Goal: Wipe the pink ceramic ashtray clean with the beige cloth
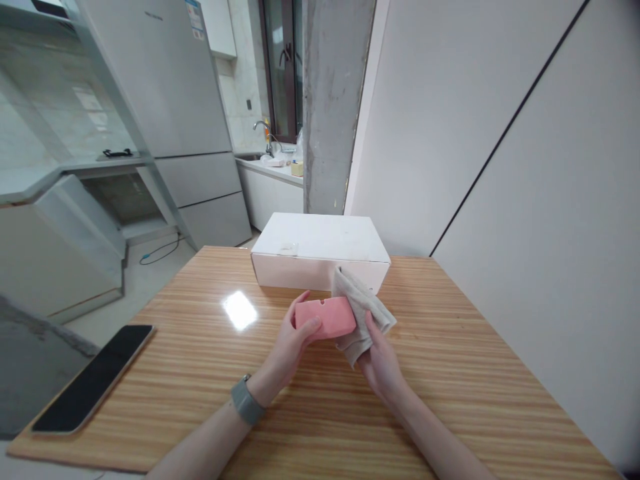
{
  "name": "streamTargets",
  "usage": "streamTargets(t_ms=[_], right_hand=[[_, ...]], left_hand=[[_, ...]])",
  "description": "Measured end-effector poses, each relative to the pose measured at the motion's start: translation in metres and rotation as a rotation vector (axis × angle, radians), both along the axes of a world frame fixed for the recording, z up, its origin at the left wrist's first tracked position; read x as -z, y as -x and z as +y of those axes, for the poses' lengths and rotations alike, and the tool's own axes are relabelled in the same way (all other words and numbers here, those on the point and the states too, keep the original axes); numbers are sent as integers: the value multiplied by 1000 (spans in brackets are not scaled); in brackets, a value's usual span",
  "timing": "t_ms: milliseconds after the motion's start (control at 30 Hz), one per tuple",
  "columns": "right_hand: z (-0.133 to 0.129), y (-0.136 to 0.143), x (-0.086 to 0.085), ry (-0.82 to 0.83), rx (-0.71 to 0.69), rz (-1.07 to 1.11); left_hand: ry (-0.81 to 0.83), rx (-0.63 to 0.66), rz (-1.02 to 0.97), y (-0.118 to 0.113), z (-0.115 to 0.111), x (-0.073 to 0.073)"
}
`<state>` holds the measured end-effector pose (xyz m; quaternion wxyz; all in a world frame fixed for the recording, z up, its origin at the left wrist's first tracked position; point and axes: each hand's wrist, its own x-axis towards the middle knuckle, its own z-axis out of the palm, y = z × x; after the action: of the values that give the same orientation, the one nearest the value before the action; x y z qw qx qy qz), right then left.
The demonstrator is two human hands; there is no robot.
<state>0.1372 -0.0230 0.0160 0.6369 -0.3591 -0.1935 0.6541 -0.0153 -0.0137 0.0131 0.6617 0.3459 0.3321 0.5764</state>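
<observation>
A small pink case (331,317) with rounded corners and a notch in its upper edge is held above the table by my left hand (295,332). The thumb lies across its front and the fingers go behind it. My right hand (383,363) grips a folded light-grey cloth (357,303), thumb on top, its fingers mostly hidden beneath. The cloth touches the right end of the case and covers part of that end. A grey band is on my left wrist.
Beyond my hands, a white cardboard box (320,239) sits at the back of the wooden table (200,393). A black flat device like a tablet (95,380) lies at the left edge. A white wall (500,187) borders the right side; a fridge (170,87) stands back left.
</observation>
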Motion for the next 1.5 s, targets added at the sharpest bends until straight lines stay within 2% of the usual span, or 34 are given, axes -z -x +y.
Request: streamTargets(t_ms=[233, 433, 633, 733, 900, 1033, 1167, 1367, 1500], right_hand=[[2, 4, 7, -8, 0, -2], [4, 4, 10, 1, -14, 10], [7, 0, 6, -3, 22, 31], [11, -5, 5, -6, 24, 46], [11, -11, -6, -84, 3, 40], [4, -8, -18, -147, -87, 46], [-1, -3, -18, -156, -123, 48], [1, -2, -8, -135, -60, 11], [1, -2, -4, -111, -14, -11]], left_hand=[[48, -116, 195, 0, 4, 0], [75, -162, 242, -7, 1, -5], [197, -5, -59, -5, 5, -5], [224, 80, -78, 0, 5, -7], [45, 125, 35, 7, 2, -5], [-80, 220, -87, 5, 0, -5], [-109, 315, -156, 4, -1, -9], [-75, 231, -97, 4, 2, -6], [-67, 132, -30, 3, 4, -1]])
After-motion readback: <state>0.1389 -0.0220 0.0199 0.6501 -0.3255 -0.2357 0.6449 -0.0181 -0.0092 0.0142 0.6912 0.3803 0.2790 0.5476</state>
